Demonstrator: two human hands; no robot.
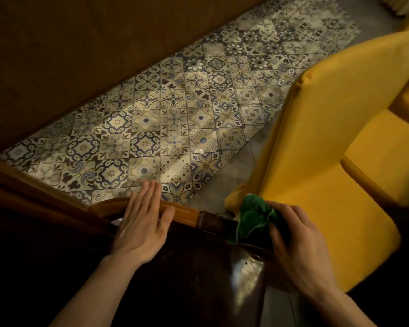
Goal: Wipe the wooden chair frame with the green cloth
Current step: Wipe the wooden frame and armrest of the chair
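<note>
The wooden chair frame shows as an orange-brown carved top rail low in the view, above dark glossy leather upholstery. My left hand lies flat on that rail, fingers straight and together, holding nothing. My right hand is closed around the bunched green cloth, which presses against the right end of the chair's top edge. Part of the cloth is hidden under my fingers.
A yellow upholstered armchair stands close on the right, almost touching the cloth. Patterned floor tiles stretch ahead, bordered by a dark wooden wall on the left. More dark wood furniture sits at the left edge.
</note>
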